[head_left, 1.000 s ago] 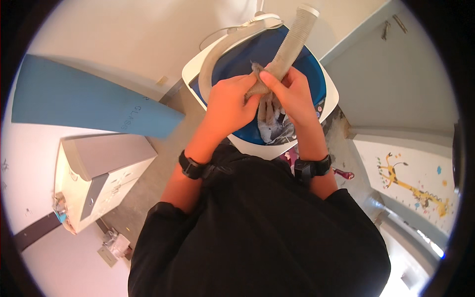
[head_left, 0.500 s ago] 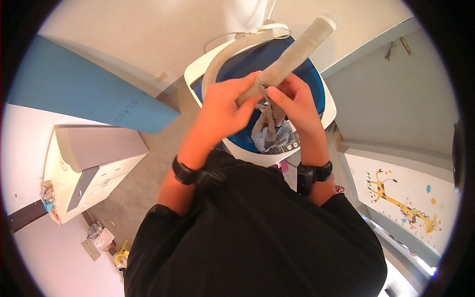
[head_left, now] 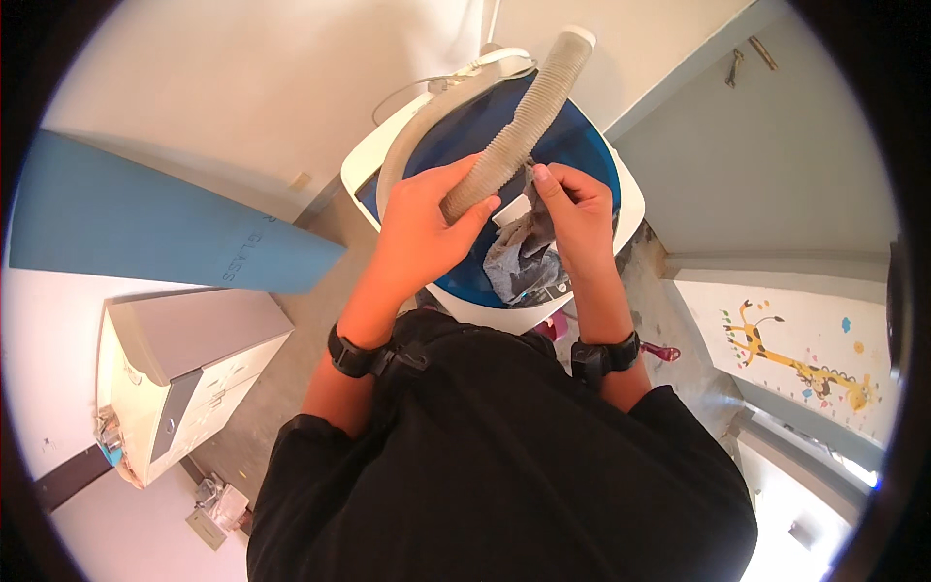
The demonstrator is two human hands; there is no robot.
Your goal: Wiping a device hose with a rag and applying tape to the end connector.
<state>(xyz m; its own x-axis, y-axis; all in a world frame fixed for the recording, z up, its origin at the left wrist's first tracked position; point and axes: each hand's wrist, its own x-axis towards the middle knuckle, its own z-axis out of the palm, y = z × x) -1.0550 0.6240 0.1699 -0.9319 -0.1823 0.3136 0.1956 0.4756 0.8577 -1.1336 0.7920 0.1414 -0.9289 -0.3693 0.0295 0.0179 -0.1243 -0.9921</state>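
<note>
A ribbed beige drain hose (head_left: 536, 112) slants up and away over the washing machine (head_left: 621, 165), its white end pointing to the far wall. My left hand (head_left: 427, 213) is wrapped round the hose lower down. In my right hand (head_left: 579, 199), thumb and fingers pinch the upper end of a dirty grey cloth (head_left: 514, 257), just right of the hose. The cloth hangs down over the machine's dark blue lid (head_left: 465, 121), its lower part crumpled near the control panel. Another stretch of the hose curves along the lid's left side.
A white power cord (head_left: 499, 60) lies at the machine's back corner. Left of me are a blue panel (head_left: 175, 213) and a white cabinet (head_left: 208, 359). A grey door (head_left: 756, 155) stands to the right. Something pink (head_left: 553, 325) shows below the machine's front edge.
My right hand has drawn the cloth slightly away from the hose. The hose stands a little steeper, with my left hand still round it. The whole view has shifted slightly.
</note>
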